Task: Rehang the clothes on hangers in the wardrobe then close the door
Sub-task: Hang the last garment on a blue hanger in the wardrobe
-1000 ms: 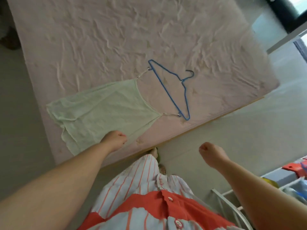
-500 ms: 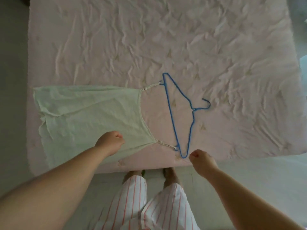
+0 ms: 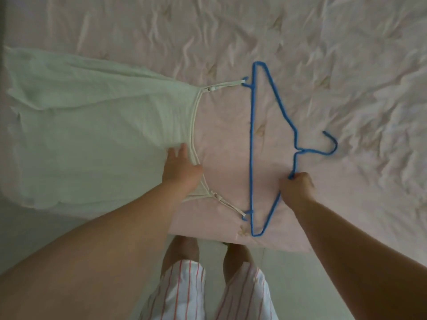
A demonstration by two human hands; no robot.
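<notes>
A: Where does the garment stand now?

B: The pale green slip dress point(image 3: 92, 125) lies flat on the pink bed sheet point(image 3: 231, 31), skirt running off to the left, and both thin straps are hooked on the small notches at the two ends of the blue hanger point(image 3: 251, 144). The hanger lies on the sheet just right of the neckline, hook pointing right.

A: And the hands? Half a second back both were only hovering as loose fists.

B: That has changed. The right hand point(image 3: 297, 188) has come down onto the near sloping arm of the hanger, and its fingers are curled round the blue wire just below the neck. The left hand point(image 3: 180, 169) has opened; its fingers lie fairly straight on the top edge of the dress, pressing on the cloth beside the neckline and holding nothing.

A: What does that mean for the job?

B: As a judgement, the dress is already mounted, and the person is at the point of lifting it. The left hand seems to steady or smooth the fabric while the right takes the weight.

A: Any risk?

B: The straps sit only on shallow notches. If the hanger tips on the way up, one may slip off. The wardrobe is not in view, so hanging and shutting the door are both left to do.
</notes>
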